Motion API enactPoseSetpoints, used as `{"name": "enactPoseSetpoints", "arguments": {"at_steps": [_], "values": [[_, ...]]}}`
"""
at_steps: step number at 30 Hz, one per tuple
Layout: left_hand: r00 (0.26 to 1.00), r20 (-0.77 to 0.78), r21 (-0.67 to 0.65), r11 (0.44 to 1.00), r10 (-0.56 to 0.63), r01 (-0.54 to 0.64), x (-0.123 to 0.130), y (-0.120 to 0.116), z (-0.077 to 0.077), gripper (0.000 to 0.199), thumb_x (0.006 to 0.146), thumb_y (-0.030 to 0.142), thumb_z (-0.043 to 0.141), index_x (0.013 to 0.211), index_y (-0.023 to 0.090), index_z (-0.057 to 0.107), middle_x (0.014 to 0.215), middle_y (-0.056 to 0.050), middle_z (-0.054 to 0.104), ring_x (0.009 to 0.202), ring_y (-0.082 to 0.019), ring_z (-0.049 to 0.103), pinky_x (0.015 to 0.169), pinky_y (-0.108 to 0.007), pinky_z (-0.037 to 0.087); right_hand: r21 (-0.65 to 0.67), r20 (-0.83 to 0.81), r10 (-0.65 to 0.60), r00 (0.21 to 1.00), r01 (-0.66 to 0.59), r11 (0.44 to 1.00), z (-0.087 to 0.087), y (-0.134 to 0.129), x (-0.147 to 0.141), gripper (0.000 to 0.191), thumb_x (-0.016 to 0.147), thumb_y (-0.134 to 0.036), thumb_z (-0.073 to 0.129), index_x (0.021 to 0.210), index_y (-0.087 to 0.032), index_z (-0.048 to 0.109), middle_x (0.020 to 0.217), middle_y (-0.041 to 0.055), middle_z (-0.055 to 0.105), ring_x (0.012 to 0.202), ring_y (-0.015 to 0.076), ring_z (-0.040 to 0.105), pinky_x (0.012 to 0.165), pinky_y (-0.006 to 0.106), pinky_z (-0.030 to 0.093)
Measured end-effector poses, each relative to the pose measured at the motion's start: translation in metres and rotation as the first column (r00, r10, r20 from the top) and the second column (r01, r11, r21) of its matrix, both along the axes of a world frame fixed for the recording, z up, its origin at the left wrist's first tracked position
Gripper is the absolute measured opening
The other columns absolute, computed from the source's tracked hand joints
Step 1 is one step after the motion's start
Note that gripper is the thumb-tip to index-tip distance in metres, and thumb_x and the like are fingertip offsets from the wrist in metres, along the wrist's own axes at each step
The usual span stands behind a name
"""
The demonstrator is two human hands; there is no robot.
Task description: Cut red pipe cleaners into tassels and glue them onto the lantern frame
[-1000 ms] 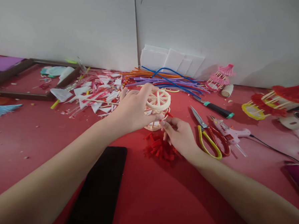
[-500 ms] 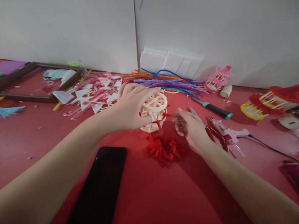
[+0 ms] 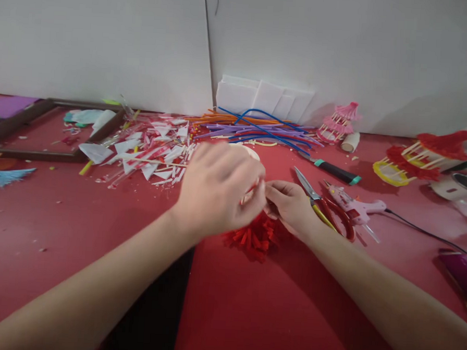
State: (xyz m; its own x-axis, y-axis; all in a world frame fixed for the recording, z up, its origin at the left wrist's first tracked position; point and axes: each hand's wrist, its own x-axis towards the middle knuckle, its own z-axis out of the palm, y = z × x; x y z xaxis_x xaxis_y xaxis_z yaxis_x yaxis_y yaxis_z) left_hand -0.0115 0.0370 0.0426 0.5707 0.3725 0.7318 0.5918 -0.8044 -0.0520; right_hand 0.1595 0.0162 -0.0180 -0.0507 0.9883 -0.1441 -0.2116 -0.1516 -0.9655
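My left hand (image 3: 220,190), blurred by motion, is curled with its thumb and fingertips brought together, in front of a round cream stick frame (image 3: 251,151). It hides most of that frame. Touching or almost touching those fingertips, the closed fingers of my right hand (image 3: 289,201) are pinched together. A little red shows between the left thumb and fingers, but what either hand holds is too small to make out. Just below the hands lies a pile of short red strips (image 3: 255,239). Scissors with red handles (image 3: 337,214) lie beside my right wrist.
A black phone (image 3: 160,302) lies partly under my left forearm. To the right are a pink glue gun (image 3: 355,205), a utility knife (image 3: 337,171) and a red-and-yellow stick model (image 3: 426,156). Coloured pipe cleaners (image 3: 255,132) and paper scraps (image 3: 152,150) lie at the back.
My left hand has come off the top of the stick frame and moved right and nearer, meeting my right hand. The frame is now mostly covered, and more of the scissors shows.
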Motion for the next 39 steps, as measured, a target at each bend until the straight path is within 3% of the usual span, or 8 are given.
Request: {"name": "enactPoseSetpoints", "arguments": {"at_steps": [5, 9, 12, 16, 20, 26, 33, 39], "values": [[0.995, -0.103, -0.022, 1.0, 0.0, -0.003, 0.013, -0.036, -0.01, 0.016, 0.089, 0.021, 0.056, 0.073, 0.019, 0.059, 0.069, -0.003, 0.063, 0.063, -0.02, 0.057, 0.059, -0.035, 0.045, 0.001, 0.01, 0.023, 1.0, -0.023, 1.0, -0.001, -0.006, 0.0, 0.027, 0.068, -0.045, 0.078, 0.064, -0.019, 0.068, 0.05, -0.0048, 0.055, 0.044, 0.0073, 0.043, 0.043, 0.022, 0.033], [0.994, -0.078, -0.225, 0.97, 0.08, -0.095, -0.001, -0.049, -0.006, 0.009, 0.089, 0.023, 0.056, 0.082, 0.017, 0.059, 0.075, -0.004, 0.065, 0.07, -0.021, 0.063, 0.062, -0.034, 0.051, -0.03, 0.01, 0.073, 0.997, -0.073, 0.997, -0.001, -0.006, 0.0, 0.03, 0.072, -0.049, 0.077, 0.073, -0.02, 0.07, 0.053, -0.0037, 0.059, 0.042, 0.0079, 0.044, 0.04, 0.022, 0.032], [0.989, -0.026, -0.292, 0.945, 0.146, -0.147, -0.015, -0.047, -0.014, 0.005, 0.089, 0.018, 0.055, 0.093, 0.015, 0.056, 0.084, -0.006, 0.065, 0.076, -0.021, 0.066, 0.062, -0.032, 0.051, -0.071, -0.013, 0.081, 0.997, -0.082, 0.994, -0.001, -0.006, -0.001, 0.032, 0.068, -0.049, 0.08, 0.078, -0.02, 0.07, 0.051, -0.0047, 0.058, 0.041, 0.0079, 0.044, 0.038, 0.021, 0.03], [0.972, 0.037, -0.342, 0.917, 0.234, -0.207, -0.02, -0.041, -0.032, 0.03, 0.087, 0.019, 0.059, 0.115, 0.014, 0.048, 0.101, -0.009, 0.068, 0.07, -0.016, 0.067, 0.045, -0.024, 0.042, -0.088, -0.031, 0.072, 0.997, -0.074, 0.993, 0.0, -0.006, -0.005, 0.033, 0.066, -0.049, 0.081, 0.07, -0.018, 0.07, 0.052, -0.0034, 0.06, 0.04, 0.0073, 0.045, 0.036, 0.021, 0.03], [0.957, 0.087, -0.411, 0.885, 0.276, -0.218, -0.015, -0.036, -0.04, 0.046, 0.085, 0.022, 0.062, 0.122, 0.016, 0.036, 0.113, -0.012, 0.065, 0.063, -0.014, 0.066, 0.042, -0.024, 0.04, -0.12, -0.029, 0.05, 0.998, -0.053, 0.991, 0.003, -0.007, -0.009, 0.034, 0.065, -0.049, 0.081, 0.067, -0.017, 0.07, 0.059, -0.0008, 0.065, 0.04, 0.0066, 0.047, 0.036, 0.021, 0.031], [0.93, 0.122, -0.492, 0.835, 0.348, -0.247, -0.017, -0.025, -0.04, 0.053, 0.08, 0.018, 0.061, 0.122, 0.018, 0.027, 0.125, -0.02, 0.059, 0.066, -0.017, 0.067, 0.042, -0.027, 0.038, -0.116, -0.024, 0.011, 1.0, -0.013, 0.993, 0.007, -0.005, -0.014, 0.038, 0.062, -0.054, 0.08, 0.07, -0.018, 0.07, 0.065, -0.0007, 0.068, 0.043, 0.0073, 0.05, 0.037, 0.021, 0.03], [0.914, 0.13, -0.5, 0.822, 0.383, -0.273, -0.027, -0.009, -0.034, 0.047, 0.078, 0.018, 0.058, 0.118, 0.018, 0.034, 0.123, -0.019, 0.06, 0.067, -0.019, 0.067, 0.045, -0.03, 0.04, -0.081, 0.043, 0.045, 0.998, -0.041, 0.996, 0.003, -0.005, -0.015, 0.036, 0.065, -0.053, 0.08, 0.072, -0.02, 0.069, 0.063, -0.0023, 0.066, 0.044, 0.0071, 0.05, 0.038, 0.021, 0.031], [0.929, 0.045, -0.531, 0.797, 0.367, -0.289, -0.029, -0.01, -0.031, 0.036, 0.081, 0.02, 0.057, 0.115, 0.018, 0.045, 0.112, -0.012, 0.067, 0.091, -0.026, 0.071, 0.066, -0.034, 0.054, -0.073, 0.032, 0.018, 0.999, -0.016, 0.997, 0.0, -0.003, -0.014, 0.032, 0.065, -0.048, 0.08, 0.074, -0.02, 0.069, 0.055, -0.0047, 0.061, 0.043, 0.0075, 0.049, 0.038, 0.02, 0.033]]}}
